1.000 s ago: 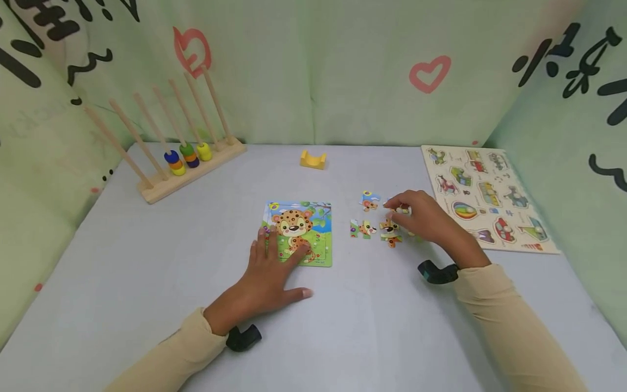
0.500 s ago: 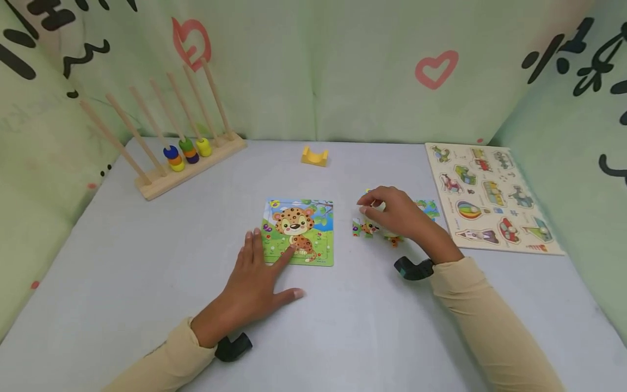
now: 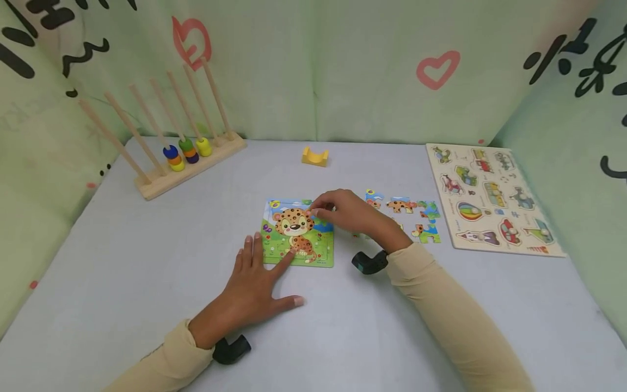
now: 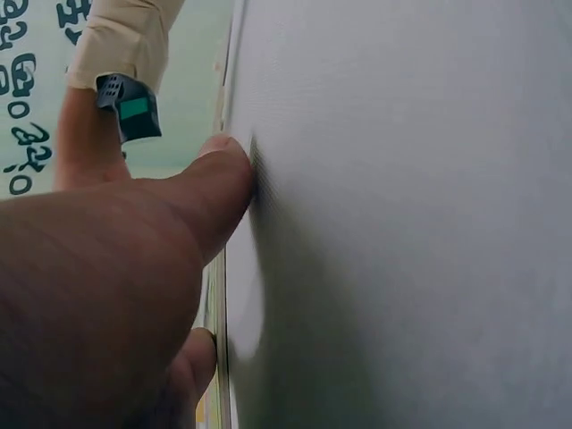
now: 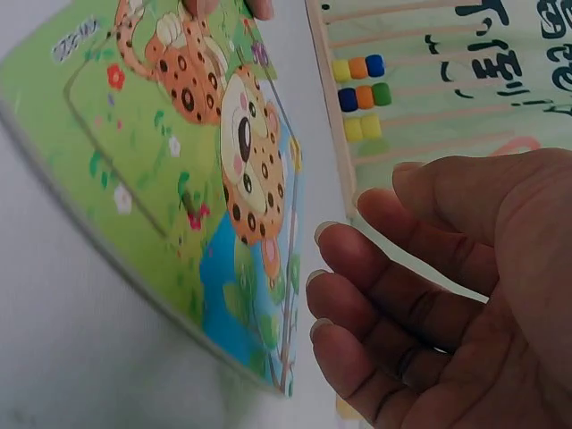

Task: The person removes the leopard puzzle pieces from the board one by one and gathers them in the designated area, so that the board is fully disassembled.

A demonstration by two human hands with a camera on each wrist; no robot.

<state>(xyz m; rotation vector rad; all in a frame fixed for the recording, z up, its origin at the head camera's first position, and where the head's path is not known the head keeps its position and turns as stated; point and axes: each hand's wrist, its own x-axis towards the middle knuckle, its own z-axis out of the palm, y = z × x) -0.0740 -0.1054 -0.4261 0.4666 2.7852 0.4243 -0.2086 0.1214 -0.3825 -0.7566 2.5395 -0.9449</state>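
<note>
A square puzzle board [image 3: 296, 234] printed with a spotted leopard cub lies flat on the table. My left hand [image 3: 250, 286] is spread at its lower left, index fingertip on the picture, the other fingers at the left edge and the thumb on the table. Over the board's upper right is my right hand [image 3: 348, 212], fingers loosely bent. In the right wrist view that hand [image 5: 447, 286] shows nothing between thumb and fingers, beside the board [image 5: 179, 170]. Several loose puzzle pieces [image 3: 400, 205] lie to the right, some hidden behind the right hand and wrist.
A wooden rack with pegs [image 3: 196, 167] and coloured beads stands at the back left. Near the back edge sits a yellow curved block [image 3: 315, 157]. A large picture puzzle board [image 3: 495, 201] lies at the right. Printed fabric walls [image 3: 367, 71] enclose the table.
My right hand has swept left from above the loose pieces to the leopard board, uncovering several pieces. The left hand slid slightly down and left, then stayed nearly still.
</note>
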